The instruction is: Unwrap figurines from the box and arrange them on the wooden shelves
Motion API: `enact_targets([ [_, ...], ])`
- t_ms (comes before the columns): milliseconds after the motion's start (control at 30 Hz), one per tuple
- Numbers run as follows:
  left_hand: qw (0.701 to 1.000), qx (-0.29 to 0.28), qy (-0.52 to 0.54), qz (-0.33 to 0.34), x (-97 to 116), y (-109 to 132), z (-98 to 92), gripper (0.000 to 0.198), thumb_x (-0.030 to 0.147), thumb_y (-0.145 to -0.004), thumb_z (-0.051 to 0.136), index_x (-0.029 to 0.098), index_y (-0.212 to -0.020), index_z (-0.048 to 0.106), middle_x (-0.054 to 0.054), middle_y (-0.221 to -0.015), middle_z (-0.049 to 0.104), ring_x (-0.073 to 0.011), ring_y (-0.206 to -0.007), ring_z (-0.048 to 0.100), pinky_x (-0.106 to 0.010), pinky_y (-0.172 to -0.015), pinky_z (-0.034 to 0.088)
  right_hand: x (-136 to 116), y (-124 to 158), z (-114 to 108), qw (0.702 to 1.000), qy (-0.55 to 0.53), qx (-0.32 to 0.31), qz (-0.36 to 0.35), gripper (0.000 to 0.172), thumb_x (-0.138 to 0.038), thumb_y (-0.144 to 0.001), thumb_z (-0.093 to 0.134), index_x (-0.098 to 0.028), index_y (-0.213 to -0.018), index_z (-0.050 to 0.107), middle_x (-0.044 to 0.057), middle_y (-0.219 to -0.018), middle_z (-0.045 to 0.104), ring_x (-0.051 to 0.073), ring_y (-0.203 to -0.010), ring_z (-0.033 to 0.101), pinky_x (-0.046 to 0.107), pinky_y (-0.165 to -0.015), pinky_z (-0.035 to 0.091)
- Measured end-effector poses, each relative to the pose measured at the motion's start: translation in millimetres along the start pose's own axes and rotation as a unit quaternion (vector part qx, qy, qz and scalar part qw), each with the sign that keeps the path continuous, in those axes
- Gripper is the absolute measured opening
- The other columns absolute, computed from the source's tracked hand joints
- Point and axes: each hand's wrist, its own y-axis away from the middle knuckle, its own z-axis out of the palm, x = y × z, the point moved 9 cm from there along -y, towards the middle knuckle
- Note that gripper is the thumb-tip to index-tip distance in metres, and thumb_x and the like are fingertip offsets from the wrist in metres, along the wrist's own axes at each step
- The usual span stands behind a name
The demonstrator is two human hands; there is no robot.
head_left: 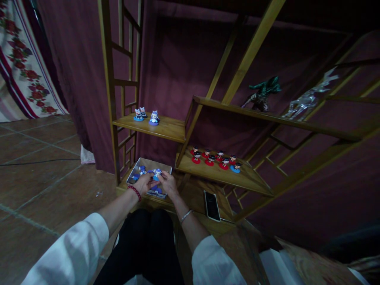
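A small blue-and-white figurine is held between my two hands, over an open white box. My left hand, with a red bead bracelet at the wrist, grips it from the left. My right hand, wearing a silver bangle, has its fingers on the right side. More blue and purple figurines lie in the box, partly hidden by my hands. On the shelf above stand a purple-based figurine and two blue-based ones.
Several red-based figurines and a blue-based one stand on the middle shelf. A phone lies on the bottom board. A green statue and a clear statue occupy the upper right shelf. Wooden posts frame the left side.
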Motion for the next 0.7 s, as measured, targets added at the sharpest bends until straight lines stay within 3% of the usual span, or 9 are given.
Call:
enact_targets([
  [700,0.999,-0.014,-0.025,0.036,7.4,16.9,2.7,0.014,0.001,-0.079,0.046,0.012,-0.073,0.052,-0.001,-0.056,0.057,-0.0094,-0.047,0.055,-0.022,-0.05,0.053,-18.7,8.4,2.5,0.997,-0.073,-0.019,-0.018,0.024,-0.03,-0.07,0.057,-0.019,-0.091,0.064,0.004,-0.091,0.07,0.021,-0.086,0.065,0.035,-0.082,0.05],
])
